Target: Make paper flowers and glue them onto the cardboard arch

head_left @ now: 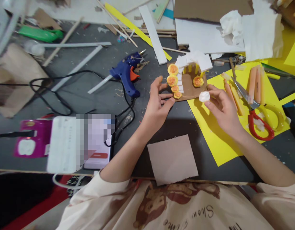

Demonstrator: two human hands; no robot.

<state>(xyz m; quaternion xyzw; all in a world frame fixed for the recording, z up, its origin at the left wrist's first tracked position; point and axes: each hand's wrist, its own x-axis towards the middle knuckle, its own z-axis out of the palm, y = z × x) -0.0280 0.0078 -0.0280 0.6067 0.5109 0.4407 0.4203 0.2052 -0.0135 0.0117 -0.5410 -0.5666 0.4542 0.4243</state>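
Note:
A small brown cardboard model lies on the dark table, with orange-yellow clay rounds along its left edge, one more on its right, and white paper squares on yellow posts at its back. My left hand rests at the model's left edge, fingers bent and pinched on the cardboard beside the lowest round. My right hand is just right of the model, pinching a small white clay lump between thumb and fingertips.
A blue glue gun with a black cord lies left of the model. Yellow paper holds red-handled scissors and orange clay sticks. A phone, a cardboard square, strips and scraps crowd the table.

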